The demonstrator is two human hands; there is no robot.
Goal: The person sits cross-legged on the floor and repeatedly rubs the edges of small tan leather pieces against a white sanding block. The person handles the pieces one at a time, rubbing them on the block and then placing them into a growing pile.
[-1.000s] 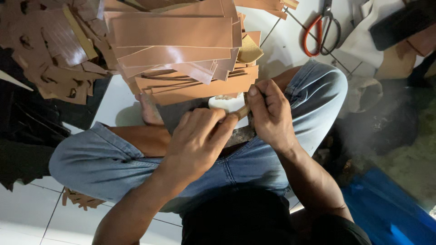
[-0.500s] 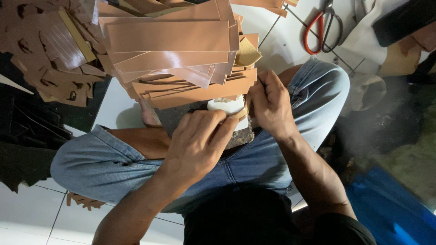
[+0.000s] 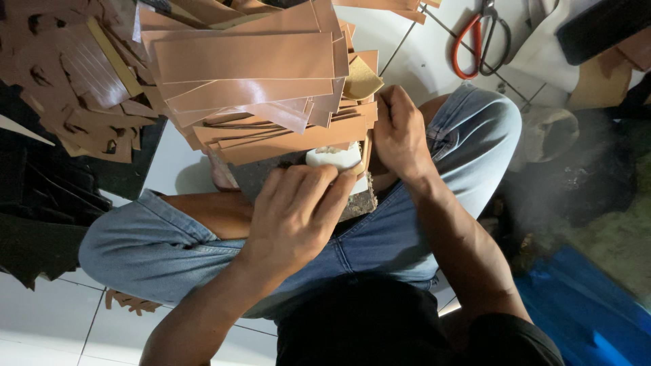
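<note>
The person sits cross-legged on a white tiled floor [image 3: 61,318], in blue jeans [image 3: 149,251], with a dark slab [image 3: 356,203] resting across the lap. The left hand [image 3: 298,217] lies palm-down over that slab, fingers bent, their tips pressing on a small white block [image 3: 332,157] — it touches the block from above, but whether it truly grips it I cannot tell. The right hand [image 3: 400,135] is clenched just beside the block, pinching the near edge of a tan strip [image 3: 366,152] that stands at the right end of the pile; what else it may hold is hidden by the fingers.

Just beyond both hands, a stack of long tan strips [image 3: 251,74] lies fanned out, its lowest pieces reaching over the slab and touching the white block. To the left of the stack is a heap of brown offcuts [image 3: 74,88] with cut-out holes, and below it dark sheets [image 3: 41,203]. Red-handled scissors [image 3: 475,37] lie on the tiles, well apart to the upper right — a blue sheet [image 3: 583,312] shows at the lower right.
</note>
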